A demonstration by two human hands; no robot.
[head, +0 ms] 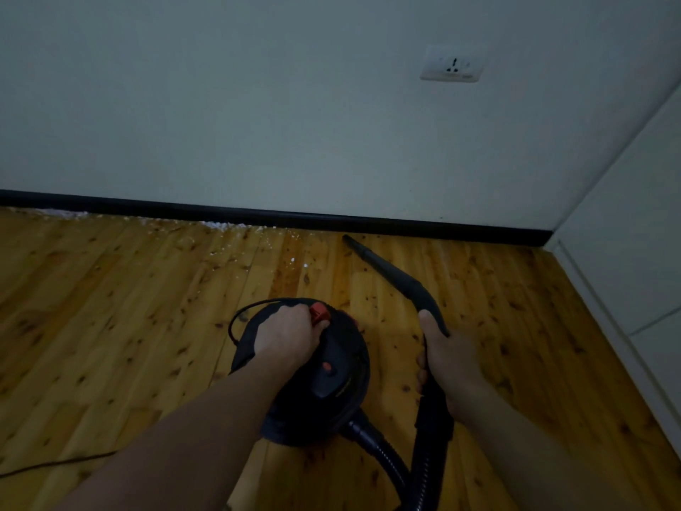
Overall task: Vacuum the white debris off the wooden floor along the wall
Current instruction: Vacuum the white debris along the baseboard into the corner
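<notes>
A black canister vacuum (331,378) with a red switch stands on the wooden floor (110,307). My left hand (285,337) grips the handle on top of the canister. My right hand (447,359) grips the black wand handle, from which a ribbed hose (390,462) loops back to the canister. The nozzle tip (348,239) lies close to the black baseboard (221,212). White debris (224,226) lies scattered along the baseboard, left of the nozzle, with more specks (66,213) at the far left.
A white wall (258,105) carries a socket (452,64) at the upper right. A second white wall or cabinet front (626,252) closes the corner on the right. A thin black cord (55,464) runs across the floor at the lower left.
</notes>
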